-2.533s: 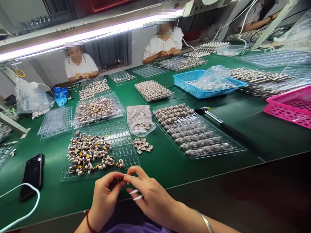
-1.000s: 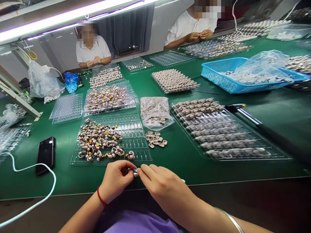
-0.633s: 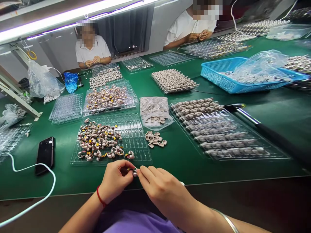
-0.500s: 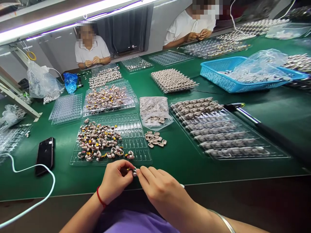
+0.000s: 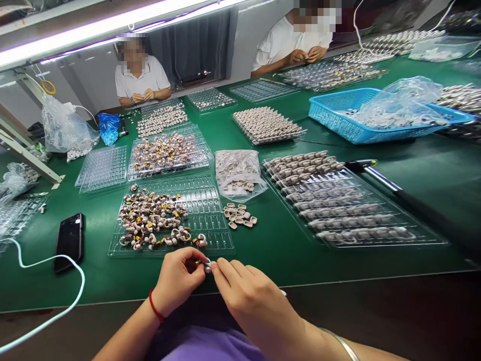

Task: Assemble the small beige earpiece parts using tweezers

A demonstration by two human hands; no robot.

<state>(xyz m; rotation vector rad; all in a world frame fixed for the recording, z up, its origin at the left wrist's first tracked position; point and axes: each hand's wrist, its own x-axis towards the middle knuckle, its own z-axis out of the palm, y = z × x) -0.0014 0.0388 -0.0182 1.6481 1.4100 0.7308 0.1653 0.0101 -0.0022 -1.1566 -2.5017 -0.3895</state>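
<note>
My left hand [image 5: 178, 281] and my right hand [image 5: 246, 296] meet at the near edge of the green table [image 5: 278, 250]. Both pinch one small beige part with a yellow bit [image 5: 206, 264] between their fingertips. Just beyond them lies a clear tray [image 5: 210, 240] heaped with similar small parts [image 5: 150, 218]. A loose cluster of beige shells [image 5: 239, 215] sits right of that tray. A clear tray of parts set in rows [image 5: 345, 210] lies further right.
A black phone [image 5: 68, 240] with a white cable [image 5: 45, 260] lies at the left. A plastic bag of parts [image 5: 238, 173], more trays, a blue basket [image 5: 356, 125] and a black-handled tool [image 5: 406, 195] stand beyond. Two other people sit across the table.
The view has shifted closer and lower since the earliest frame. My hands stay together at the table edge, fingertips working the same small part with only slight movement.
</note>
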